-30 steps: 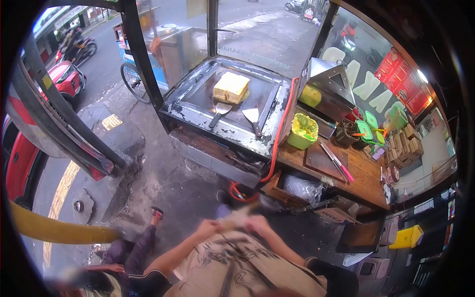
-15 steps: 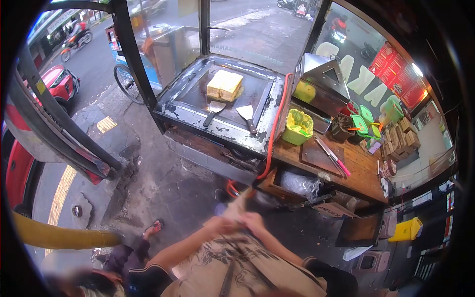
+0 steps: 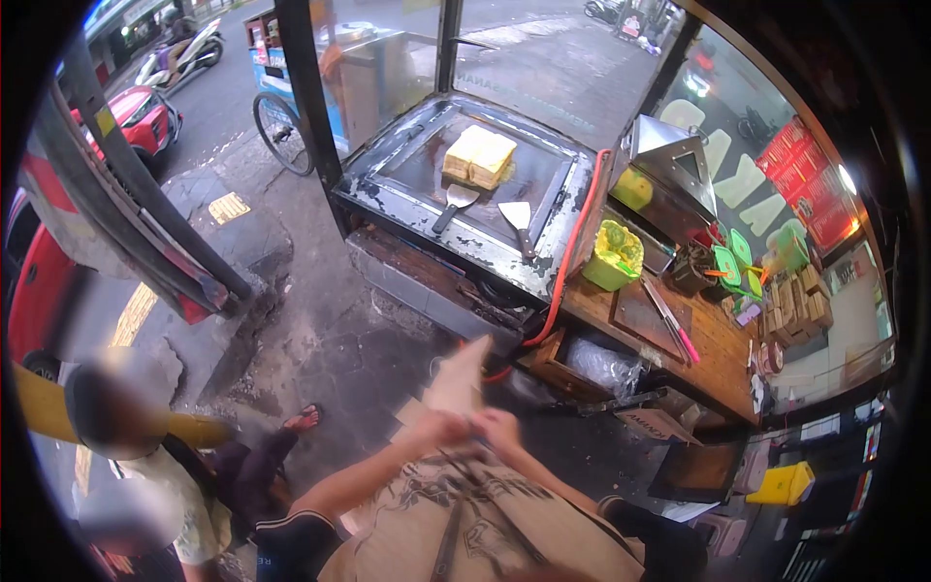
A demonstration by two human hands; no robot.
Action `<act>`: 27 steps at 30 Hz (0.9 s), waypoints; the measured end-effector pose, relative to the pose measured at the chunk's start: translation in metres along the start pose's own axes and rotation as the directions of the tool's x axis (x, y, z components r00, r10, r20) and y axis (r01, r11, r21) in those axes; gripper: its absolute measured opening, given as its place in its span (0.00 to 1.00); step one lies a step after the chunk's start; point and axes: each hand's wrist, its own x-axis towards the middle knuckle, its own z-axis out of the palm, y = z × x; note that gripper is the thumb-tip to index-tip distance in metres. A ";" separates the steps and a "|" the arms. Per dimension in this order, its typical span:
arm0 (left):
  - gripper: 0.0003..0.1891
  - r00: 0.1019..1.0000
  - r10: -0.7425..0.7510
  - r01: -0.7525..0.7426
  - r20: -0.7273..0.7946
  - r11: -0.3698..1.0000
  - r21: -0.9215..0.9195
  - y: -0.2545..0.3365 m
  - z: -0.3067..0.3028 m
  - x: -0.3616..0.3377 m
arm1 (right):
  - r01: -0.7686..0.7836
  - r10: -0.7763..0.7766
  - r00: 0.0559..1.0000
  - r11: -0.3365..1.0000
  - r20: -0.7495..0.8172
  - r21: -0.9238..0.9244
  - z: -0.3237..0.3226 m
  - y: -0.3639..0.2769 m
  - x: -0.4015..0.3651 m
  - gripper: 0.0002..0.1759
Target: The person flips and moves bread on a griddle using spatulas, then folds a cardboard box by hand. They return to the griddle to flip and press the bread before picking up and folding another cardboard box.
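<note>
A flat tan piece that looks like cardboard or stiff paper [image 3: 456, 378] points away from my body, low in front of the griddle. My left hand [image 3: 441, 430] is closed on its near part. Close by, my right hand [image 3: 497, 429] is also closed at its near end; the exact grip is blurred. On the griddle [image 3: 407, 199] sits a stack of browned bread slices [image 3: 480, 155]. Two metal spatulas lie at the griddle's near side, the left spatula [image 3: 454, 206] and the right spatula [image 3: 521, 225], both out of my hands.
Right of the griddle, a wooden counter [image 3: 722, 373] holds a yellow-green tub [image 3: 613, 257], a pink-handled knife [image 3: 674, 325], a metal box [image 3: 669, 160] and stacked brown boxes [image 3: 797, 306]. An orange hose [image 3: 574, 247] runs between. A person [image 3: 160, 485] is at the lower left.
The tan piece has come up more fully into view, extending farther from my hands. My view has shifted, so the griddle appears farther right. The person at lower left shows more.
</note>
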 end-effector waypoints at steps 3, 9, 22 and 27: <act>0.07 0.998 0.002 -0.002 -0.063 1.000 0.011 0.005 0.004 -0.003 | -0.014 0.014 1.000 1.000 0.017 -0.009 0.000 0.000 0.001 0.07; 0.09 0.996 0.040 -0.039 -0.077 0.999 0.013 0.014 0.016 -0.010 | -0.061 0.061 0.995 0.998 0.077 -0.014 -0.008 -0.021 -0.005 0.07; 0.08 0.946 0.308 -0.212 -0.100 0.823 0.527 0.021 0.031 -0.022 | -0.273 0.202 0.939 0.930 0.280 0.246 -0.023 -0.010 0.001 0.07; 0.09 0.974 0.211 -0.151 -0.086 0.882 0.447 0.023 0.028 -0.025 | -0.418 0.241 0.869 0.824 0.432 0.382 -0.033 0.012 0.006 0.08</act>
